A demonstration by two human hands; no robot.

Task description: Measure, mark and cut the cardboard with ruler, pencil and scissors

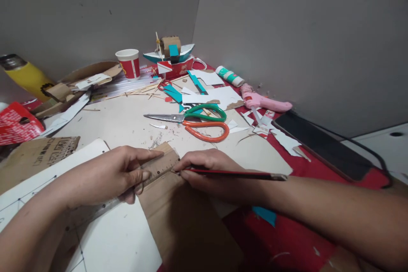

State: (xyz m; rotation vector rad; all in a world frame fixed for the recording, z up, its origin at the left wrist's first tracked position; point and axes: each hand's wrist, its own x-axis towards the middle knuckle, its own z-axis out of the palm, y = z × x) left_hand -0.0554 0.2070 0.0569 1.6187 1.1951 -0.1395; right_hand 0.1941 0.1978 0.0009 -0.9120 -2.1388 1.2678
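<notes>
My left hand point(110, 174) presses a clear plastic ruler point(165, 165) onto a piece of brown cardboard point(188, 216), thumb and index finger along it. My right hand point(208, 169) grips a red and black pencil point(236, 174), its tip at the cardboard by the ruler's edge. The pencil's back end points right. Beneath my left hand lies a white sheet point(127, 238) with drawn lines and dots, partly covered by the ruler and my arm. Beyond both hands lie scissors point(178, 118) with one green and one orange handle.
Behind stand a paper cup point(130, 64) and a teal model boat point(185, 53). At right are a pink glue gun point(266, 103), a dark phone-like slab point(318, 144) and paper scraps point(223, 95). A yellow bottle point(30, 78) and cardboard pieces point(41, 153) lie left.
</notes>
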